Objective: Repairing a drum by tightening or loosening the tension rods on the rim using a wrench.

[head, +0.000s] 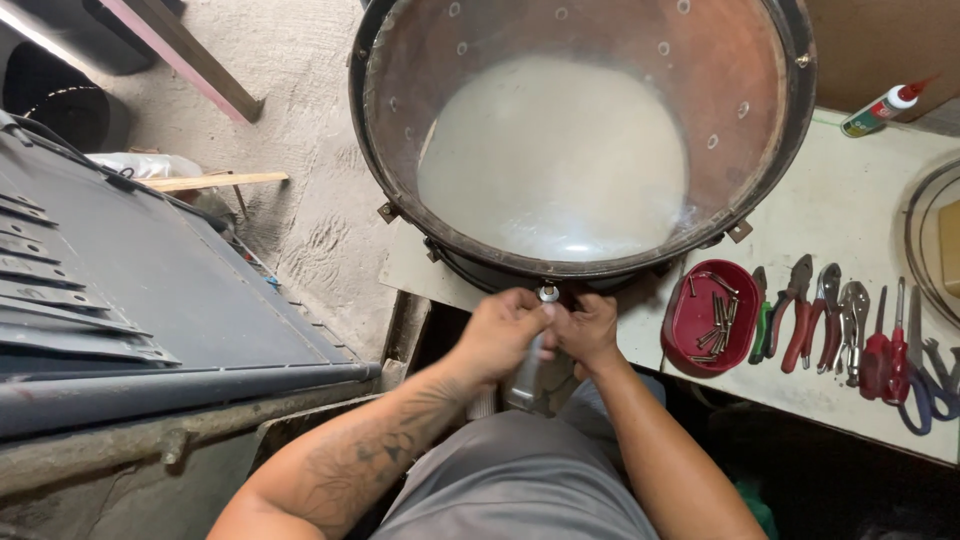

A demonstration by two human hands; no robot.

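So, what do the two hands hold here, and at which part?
Both hands pinch a small metal fitting at the near rim of the drum shell. A metal piece hangs below them; who grips it cannot be told.

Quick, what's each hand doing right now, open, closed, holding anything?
Left hand: closed around the metal lug on the near side of the drum shell.
Right hand: fingers pinched at the small fitting on the rim.
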